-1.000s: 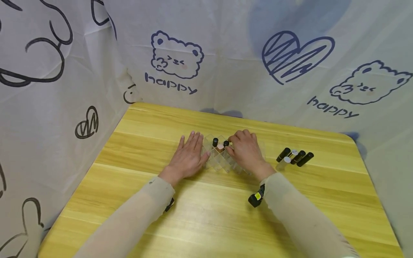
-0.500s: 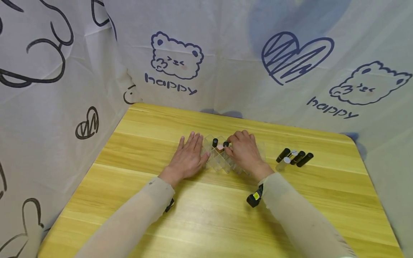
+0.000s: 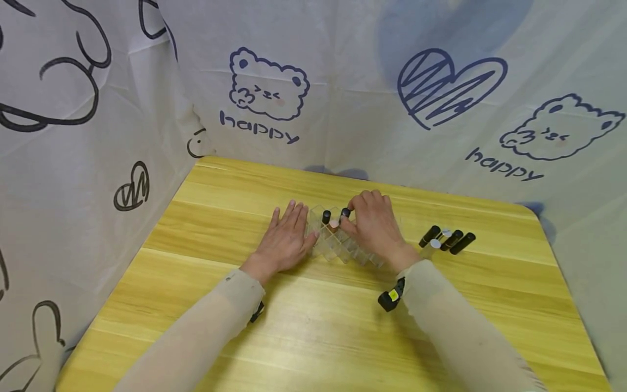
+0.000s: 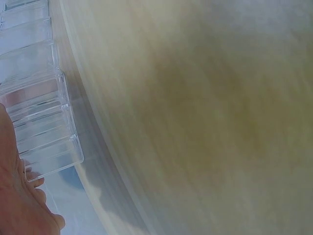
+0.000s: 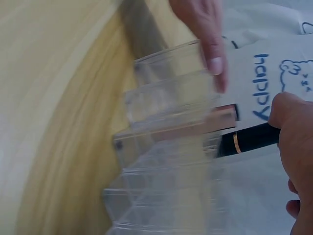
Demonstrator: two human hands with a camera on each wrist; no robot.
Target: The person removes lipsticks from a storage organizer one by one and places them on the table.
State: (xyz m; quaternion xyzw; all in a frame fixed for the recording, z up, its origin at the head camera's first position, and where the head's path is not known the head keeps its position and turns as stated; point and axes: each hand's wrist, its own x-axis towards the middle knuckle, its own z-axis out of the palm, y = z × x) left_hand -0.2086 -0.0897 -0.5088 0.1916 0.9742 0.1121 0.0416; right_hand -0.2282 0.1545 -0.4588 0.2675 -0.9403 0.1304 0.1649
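A clear organizer [image 3: 325,249] with diamond-shaped compartments stands on the table. My left hand [image 3: 286,239] rests along its left end with fingers straight and thumb at the near side. My right hand [image 3: 374,226] pinches the top of a black lipstick tube [image 5: 252,139] with a gold ring. In the right wrist view that tube's lower end is at the organizer's top edge, most of it above the compartments. A pink-topped tube [image 3: 334,224] and another black tube [image 3: 326,216] stand in compartments to its left.
To the right, a group of several tubes stands on the wooden table [image 3: 313,337], among them a black tube [image 3: 462,243] and a clear one with a white cap [image 3: 435,245]. A printed cloth [image 3: 352,125] hangs behind the table.
My right hand has moved slightly up and away from me, and the black lipstick tube has risen with it. The left hand and the organizer stay in place.
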